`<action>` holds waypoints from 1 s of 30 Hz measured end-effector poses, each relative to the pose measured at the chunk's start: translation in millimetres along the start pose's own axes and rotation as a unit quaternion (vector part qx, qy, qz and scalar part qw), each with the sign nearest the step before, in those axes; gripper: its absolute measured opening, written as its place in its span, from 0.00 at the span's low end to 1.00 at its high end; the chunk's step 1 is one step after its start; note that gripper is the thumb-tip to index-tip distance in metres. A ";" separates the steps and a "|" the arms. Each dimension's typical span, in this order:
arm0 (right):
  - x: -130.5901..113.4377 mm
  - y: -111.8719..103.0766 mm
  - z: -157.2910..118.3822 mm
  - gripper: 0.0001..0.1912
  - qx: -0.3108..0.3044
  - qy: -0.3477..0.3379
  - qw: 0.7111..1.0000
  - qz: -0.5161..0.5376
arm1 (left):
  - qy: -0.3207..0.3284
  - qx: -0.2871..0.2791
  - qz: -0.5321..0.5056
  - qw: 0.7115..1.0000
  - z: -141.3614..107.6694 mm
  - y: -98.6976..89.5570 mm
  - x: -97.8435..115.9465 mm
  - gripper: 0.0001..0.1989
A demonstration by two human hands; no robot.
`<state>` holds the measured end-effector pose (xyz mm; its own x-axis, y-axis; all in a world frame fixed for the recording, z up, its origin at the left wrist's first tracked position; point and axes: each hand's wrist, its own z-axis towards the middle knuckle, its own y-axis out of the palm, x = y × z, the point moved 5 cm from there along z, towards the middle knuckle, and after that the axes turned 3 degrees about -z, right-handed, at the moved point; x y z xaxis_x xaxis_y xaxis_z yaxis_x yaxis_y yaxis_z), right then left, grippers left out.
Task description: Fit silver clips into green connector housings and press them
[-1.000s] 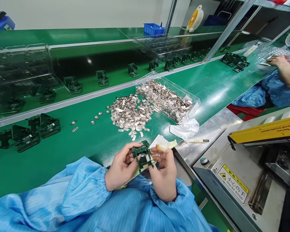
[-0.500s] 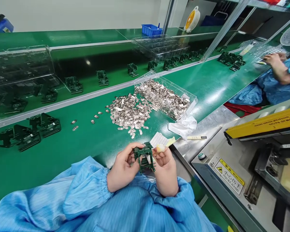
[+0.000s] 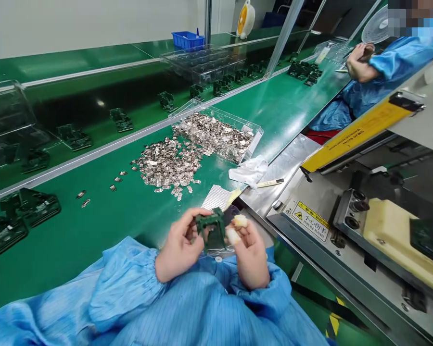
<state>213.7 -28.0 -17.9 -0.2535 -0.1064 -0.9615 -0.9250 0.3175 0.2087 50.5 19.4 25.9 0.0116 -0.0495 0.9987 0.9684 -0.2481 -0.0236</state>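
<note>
My left hand (image 3: 180, 242) grips a dark green plastic frame (image 3: 206, 225) with an opening through its middle, holding it tilted in front of my chest. Just to the right of that part is my right hand (image 3: 251, 254), its thumb and forefinger apart with nothing visible between them. Whitish-yellow coverings (image 3: 240, 220) wrap the tips of those two fingers. Beyond my hands, small metal pieces (image 3: 166, 166) lie in a loose heap on the green bench (image 3: 104, 216). More of them fill a clear plastic box (image 3: 254, 144) tipped toward the heap.
A press-like machine (image 3: 310, 221) with a yellow bar and warning label stands close on the right. A white cloth (image 3: 248, 171), a marker-like stick (image 3: 270, 183) and a gridded sheet (image 3: 216, 197) lie near its edge. Green frames (image 3: 120, 120) line the belt. A co-worker (image 3: 364, 67) sits far right.
The view has swung to the right, showing more of the machine. The green frame has turned in my left hand, and my right fingers have come away from it slightly.
</note>
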 end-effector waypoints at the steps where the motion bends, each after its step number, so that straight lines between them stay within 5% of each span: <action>1: 3.4 -9.9 1.5 0.15 0.026 -0.007 0.999 -0.029 | 0.012 0.023 -0.013 1.000 8.2 -2.9 1.6 0.15; 4: 14.8 -20.4 10.8 0.18 0.027 -0.017 0.994 -0.106 | 0.043 0.071 -0.049 0.995 36.5 -5.1 0.8 0.17; 10: 26.7 14.7 35.1 0.13 -0.024 -0.046 0.988 -0.144 | 0.037 0.029 -0.092 0.995 72.4 21.3 -18.5 0.19; 22: 50.8 24.6 25.5 0.15 -0.028 -0.176 0.964 -0.198 | 0.020 0.020 0.027 0.999 55.4 18.8 -28.3 0.19; 30: 49.4 11.7 35.3 0.12 -0.128 -0.171 0.927 -0.309 | 0.016 0.021 0.021 0.999 61.0 18.5 -26.9 0.19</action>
<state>200.4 3.8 -69.3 0.4102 0.1254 -0.9033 -0.9120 0.0566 -0.4062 83.2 75.1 1.4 0.0448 -0.0897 0.9950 0.9767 -0.2053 -0.0625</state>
